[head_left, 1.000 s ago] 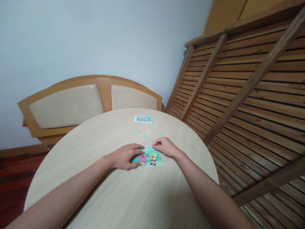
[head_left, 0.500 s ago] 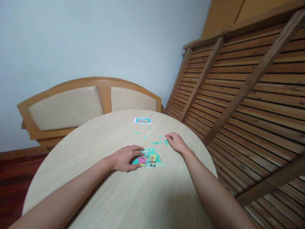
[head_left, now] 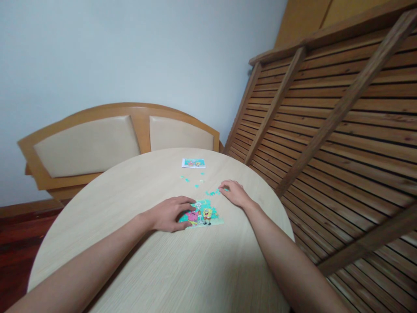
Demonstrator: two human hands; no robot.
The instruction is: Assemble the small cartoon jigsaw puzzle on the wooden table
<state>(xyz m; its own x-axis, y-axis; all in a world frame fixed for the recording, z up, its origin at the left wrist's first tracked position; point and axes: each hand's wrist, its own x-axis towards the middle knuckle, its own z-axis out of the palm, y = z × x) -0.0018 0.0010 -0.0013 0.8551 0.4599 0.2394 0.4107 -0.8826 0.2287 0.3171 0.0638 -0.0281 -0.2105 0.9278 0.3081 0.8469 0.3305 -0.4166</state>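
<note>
A partly assembled jigsaw puzzle (head_left: 208,215) with cartoon figures on a teal ground lies flat on the round table. My left hand (head_left: 171,214) rests at its left edge, thumb and fingers apart, fingertips touching the puzzle and covering part of that side. Beyond the puzzle's upper right, my right hand (head_left: 233,192) is low over the table, thumb and forefinger pinched at a small teal puzzle piece; its outline is partly hidden by the fingers. More loose teal pieces (head_left: 211,193) lie just left of those fingertips.
Several scattered pieces (head_left: 186,179) lie farther back, before a small picture card (head_left: 193,163) of the same cartoon. The pale wood table (head_left: 137,265) has a rounded edge. A padded headboard (head_left: 87,145) stands behind it, and a slatted wooden frame (head_left: 325,143) leans at the right.
My right hand has shifted left over the loose pieces, its thumb and forefinger closing there. My left hand stays at the puzzle's left edge. The whole view has shifted slightly.
</note>
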